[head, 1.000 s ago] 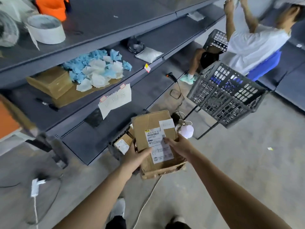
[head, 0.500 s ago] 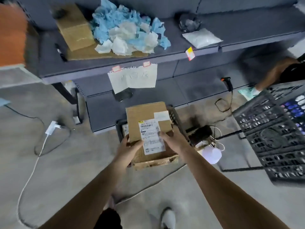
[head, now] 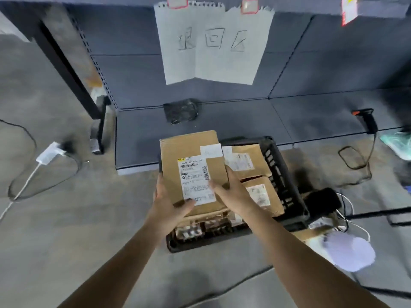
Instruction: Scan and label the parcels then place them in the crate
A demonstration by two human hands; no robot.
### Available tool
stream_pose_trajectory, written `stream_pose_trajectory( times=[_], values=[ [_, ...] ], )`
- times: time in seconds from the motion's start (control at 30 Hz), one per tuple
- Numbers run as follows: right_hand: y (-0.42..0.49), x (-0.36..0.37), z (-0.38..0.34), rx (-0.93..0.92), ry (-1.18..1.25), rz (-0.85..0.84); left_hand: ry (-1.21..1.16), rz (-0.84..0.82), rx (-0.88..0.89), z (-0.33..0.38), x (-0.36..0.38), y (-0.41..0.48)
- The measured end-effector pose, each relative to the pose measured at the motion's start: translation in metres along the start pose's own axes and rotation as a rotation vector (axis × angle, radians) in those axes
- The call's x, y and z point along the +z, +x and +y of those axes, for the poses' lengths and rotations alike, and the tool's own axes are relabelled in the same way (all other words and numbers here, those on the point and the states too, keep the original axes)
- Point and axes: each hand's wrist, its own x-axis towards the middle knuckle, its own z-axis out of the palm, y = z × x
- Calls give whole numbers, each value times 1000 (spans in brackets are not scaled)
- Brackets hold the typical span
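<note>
I hold a brown cardboard parcel (head: 189, 150) with a white shipping label (head: 195, 181) and a small blank sticker, just above a black plastic crate (head: 280, 174) on the floor. My left hand (head: 169, 203) grips the parcel's near left edge, thumb on top by the label. My right hand (head: 233, 192) holds its right side, thumb lying on the label. Inside the crate lie two more labelled cardboard parcels (head: 244, 161), partly covered by the one I hold.
A grey shelf unit (head: 311, 121) stands behind the crate, with a handwritten paper sign (head: 213, 45) hanging from it. A barcode scanner (head: 367, 121) rests on the low shelf at right, its cable on the floor. A black label printer (head: 322, 201) sits right of the crate. A white charger (head: 47, 153) lies left.
The view has dropped and closed in on the crate. The parcel has come down over the crate's left side, still in both hands.
</note>
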Motion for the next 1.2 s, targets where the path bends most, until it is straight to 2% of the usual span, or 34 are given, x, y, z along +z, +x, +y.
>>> stream_pose_trajectory(
  times=[0.1,0.3,0.57,0.73,0.9,1.2],
  values=[
    [27,21,31,-33,-72,-6,101,-70,5,-30,9,11],
    [66,34,66,-58,-111,98,346,-168,119,-67,34,45],
    [60,28,89,-173,-121,146,677,-9,192,-88,50,39],
    [44,20,93,-210,-269,95,911,72,243,-82,52,32],
    [42,18,89,-176,-419,63,997,55,245,-74,63,32],
    [42,16,83,-213,-442,165,974,129,228,-75,50,25]
  ],
)
